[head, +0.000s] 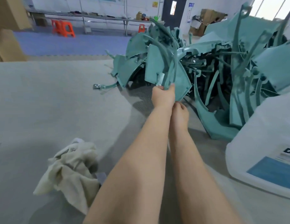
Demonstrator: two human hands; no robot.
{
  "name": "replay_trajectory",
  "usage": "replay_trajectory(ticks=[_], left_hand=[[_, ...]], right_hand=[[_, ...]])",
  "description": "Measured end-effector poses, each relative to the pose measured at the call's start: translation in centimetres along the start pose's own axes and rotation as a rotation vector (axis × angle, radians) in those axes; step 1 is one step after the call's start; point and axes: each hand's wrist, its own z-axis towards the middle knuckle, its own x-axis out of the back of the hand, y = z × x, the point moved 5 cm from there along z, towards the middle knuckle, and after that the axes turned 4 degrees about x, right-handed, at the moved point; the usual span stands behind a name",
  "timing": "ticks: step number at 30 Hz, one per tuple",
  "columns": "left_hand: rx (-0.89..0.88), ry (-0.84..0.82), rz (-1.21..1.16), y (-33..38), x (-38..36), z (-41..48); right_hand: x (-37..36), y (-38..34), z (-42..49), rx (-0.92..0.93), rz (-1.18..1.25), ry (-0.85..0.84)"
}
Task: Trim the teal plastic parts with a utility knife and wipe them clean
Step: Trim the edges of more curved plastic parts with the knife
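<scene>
Lying nearest on the grey table (44, 102), lower left, is a crumpled beige rag (71, 165). A white jug (264, 143) with a blue label stands at the right edge, partly cut off. Both bare forearms reach forward side by side between the rag and the jug.

The left hand (163, 97) grips the bottom edge of a teal part (180, 83), fingers wrapped round it and thumb up against its face. The part is fan-shaped with curved ribs and is held upright above the table, in front of the pile. A small silvery piece (160, 80) sits on it just above the fingers; cannot tell what it is.

The right hand (180, 115) is just beside and below the left, under the part's lower corner. Its fingers are curled, but whether they pinch anything cannot be told.

Behind the hands, a big pile of teal parts (238, 78) fills the right half of the table. A small metal clip (97, 86) lies on the table left of the pile.

Further back there is blue floor, with orange stools (63, 29), a long bench (76, 14), a dark door (173, 10) and cardboard boxes (205, 18).
</scene>
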Motion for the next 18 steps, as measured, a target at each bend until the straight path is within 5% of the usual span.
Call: replay_trajectory(ticks=[2, 8, 18], left_hand=[[0.011, 0.002, -0.026, 0.4, 0.1, 0.5], [-0.386, 0.145, 0.086, 4.8, 3.2, -0.8], [-0.600, 0.281, 0.344, 5.0, 10.9, -5.6]], right_hand=[[-0.2, 0.6, 0.7, -0.015, -0.001, 0.030], [-0.8, 1.2, 0.5, 0.024, 0.087, 0.128], [-2.8, -1.4, -3.4, 0.121, 0.117, 0.075]])
